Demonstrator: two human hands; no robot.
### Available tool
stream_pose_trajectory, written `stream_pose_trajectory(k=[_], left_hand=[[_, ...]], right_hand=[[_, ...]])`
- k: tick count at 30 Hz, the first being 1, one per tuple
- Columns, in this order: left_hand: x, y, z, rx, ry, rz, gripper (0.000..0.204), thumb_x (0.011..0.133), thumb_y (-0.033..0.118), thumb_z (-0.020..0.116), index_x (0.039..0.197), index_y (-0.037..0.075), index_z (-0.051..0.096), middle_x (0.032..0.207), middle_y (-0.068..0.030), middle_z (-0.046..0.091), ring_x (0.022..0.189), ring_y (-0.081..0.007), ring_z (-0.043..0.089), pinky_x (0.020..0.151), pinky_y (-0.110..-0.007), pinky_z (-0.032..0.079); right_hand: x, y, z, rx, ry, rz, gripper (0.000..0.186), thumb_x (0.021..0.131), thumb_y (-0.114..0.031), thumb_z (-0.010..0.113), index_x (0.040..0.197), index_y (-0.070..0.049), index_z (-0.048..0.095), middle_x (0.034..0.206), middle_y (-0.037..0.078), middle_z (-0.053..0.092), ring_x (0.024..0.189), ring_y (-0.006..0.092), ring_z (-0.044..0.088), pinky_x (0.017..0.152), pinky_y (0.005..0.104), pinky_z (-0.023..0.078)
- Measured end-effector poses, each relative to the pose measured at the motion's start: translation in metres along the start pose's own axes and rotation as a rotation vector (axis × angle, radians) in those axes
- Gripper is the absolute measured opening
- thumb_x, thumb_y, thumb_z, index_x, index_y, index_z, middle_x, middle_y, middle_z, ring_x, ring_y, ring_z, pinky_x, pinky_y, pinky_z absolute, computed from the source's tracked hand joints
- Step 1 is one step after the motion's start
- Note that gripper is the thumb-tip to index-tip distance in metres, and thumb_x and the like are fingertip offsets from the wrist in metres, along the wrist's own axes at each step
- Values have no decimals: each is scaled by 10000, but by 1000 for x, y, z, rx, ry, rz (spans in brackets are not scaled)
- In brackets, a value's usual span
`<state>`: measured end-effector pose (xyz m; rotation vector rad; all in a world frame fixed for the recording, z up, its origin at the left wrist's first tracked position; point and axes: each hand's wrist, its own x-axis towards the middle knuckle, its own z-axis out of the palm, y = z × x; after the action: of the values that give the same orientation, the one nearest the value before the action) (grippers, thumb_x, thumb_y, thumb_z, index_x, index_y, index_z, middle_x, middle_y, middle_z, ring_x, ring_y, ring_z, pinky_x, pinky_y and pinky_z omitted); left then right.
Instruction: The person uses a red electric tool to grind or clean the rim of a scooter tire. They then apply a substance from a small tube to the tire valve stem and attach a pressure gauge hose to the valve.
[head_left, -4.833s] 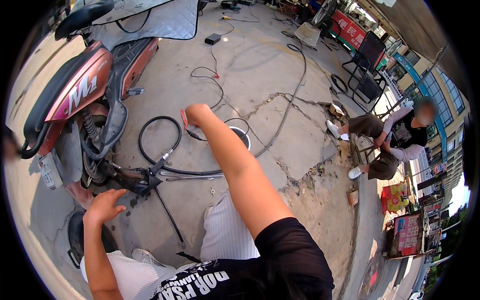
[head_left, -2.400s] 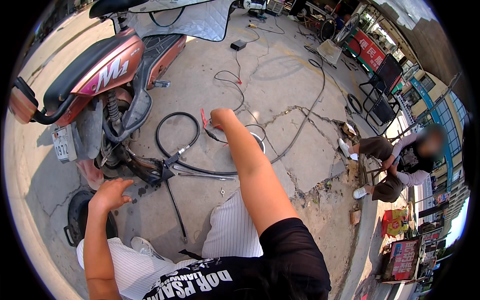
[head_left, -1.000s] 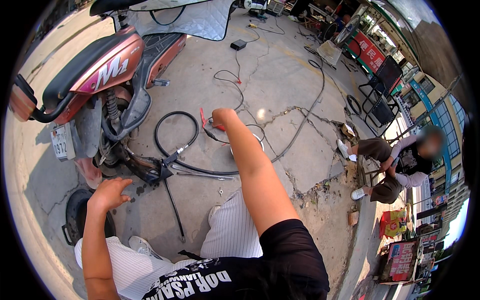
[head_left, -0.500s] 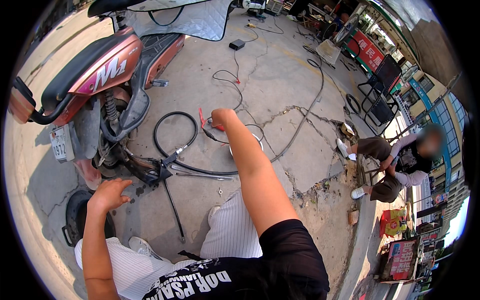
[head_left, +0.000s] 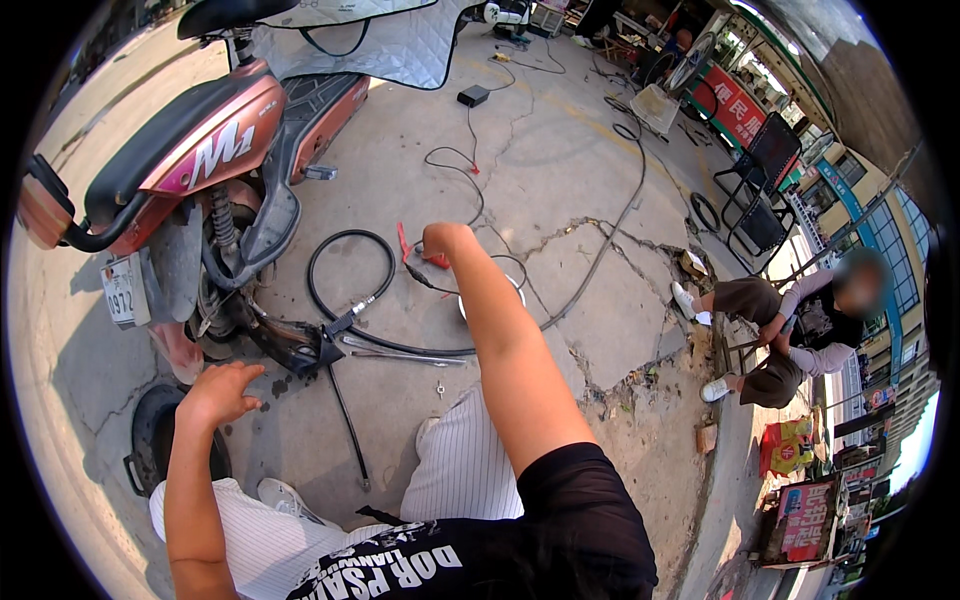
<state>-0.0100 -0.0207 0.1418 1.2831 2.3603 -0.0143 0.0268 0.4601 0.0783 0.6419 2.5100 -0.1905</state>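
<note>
My right hand (head_left: 447, 238) reaches forward, low over the concrete, with fingers curled on what looks like a red clip on a dark lead; another red clip (head_left: 403, 238) sticks up beside it. A white bucket (head_left: 510, 292) is partly behind my forearm. My left hand (head_left: 219, 398) hangs with fingers apart and nothing in them, above a round black tub (head_left: 152, 435). A coiled black hose (head_left: 315, 265) with a metal fitting, long metal bars (head_left: 405, 356) and a black rod (head_left: 345, 425) lie near the rear of a copper-coloured scooter (head_left: 235, 125).
A seated person (head_left: 815, 315) in grey-brown trousers is at the right, near a black folding chair (head_left: 770, 150) and a tyre (head_left: 705, 212). A cable (head_left: 630, 205), a black box (head_left: 473, 95) and broken concrete (head_left: 655, 340) lie about. A silver quilted cover (head_left: 400, 50) hangs over the scooter.
The view has shifted since the earliest frame, so the scene sits differently in it. My hands keep nearly the same pose, with only slight movement of the right one.
</note>
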Motion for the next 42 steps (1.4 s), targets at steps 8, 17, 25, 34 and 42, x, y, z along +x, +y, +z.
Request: stream_pose_trajectory(k=[8, 17, 25, 34, 42], left_hand=[[0, -1, 1, -4, 12, 18, 580, 773, 262, 757, 1305, 123, 573, 1176, -154, 629, 1075, -368, 602, 942, -444, 476], [0, -6, 3, -17, 18, 15, 593, 773, 259, 761, 1315, 121, 567, 1171, -155, 627, 1084, -367, 597, 937, -447, 474], [3, 0, 2, -38, 25, 46, 582, 773, 259, 759, 1306, 118, 572, 1174, -154, 628, 1075, -364, 605, 924, -446, 483], [2, 1, 0, -29, 27, 38, 583, 772, 259, 757, 1306, 118, 570, 1182, -154, 628, 1073, -365, 604, 927, -446, 481], [2, -2, 2, -30, 31, 44, 575, 782, 256, 747, 1310, 116, 567, 1201, -154, 620, 1086, -366, 600, 936, -445, 478]], right_hand=[[21, 33, 7, 273, 38, 16, 378, 876, -287, 597, 1154, -40, 668, 1010, 109, 726, 886, 253, 701, 741, 388, 558], [16, 80, -16, 1956, 636, -66, 715, 996, -558, 379, 1477, -35, 303, 1407, 167, 495, 1229, 305, 545, 987, 486, 467], [11, 114, -2, 2588, 763, -171, 760, 992, -619, 277, 1422, 6, 317, 1385, 183, 499, 1244, 357, 530, 974, 504, 492], [25, 110, 2, 2516, 709, 26, 659, 1007, -585, 292, 1187, -2, 540, 1038, 110, 644, 863, 234, 610, 702, 362, 533], [34, 109, 5, 2474, 684, 48, 661, 1006, -591, 292, 1163, -5, 555, 981, 94, 656, 777, 213, 597, 646, 357, 530]])
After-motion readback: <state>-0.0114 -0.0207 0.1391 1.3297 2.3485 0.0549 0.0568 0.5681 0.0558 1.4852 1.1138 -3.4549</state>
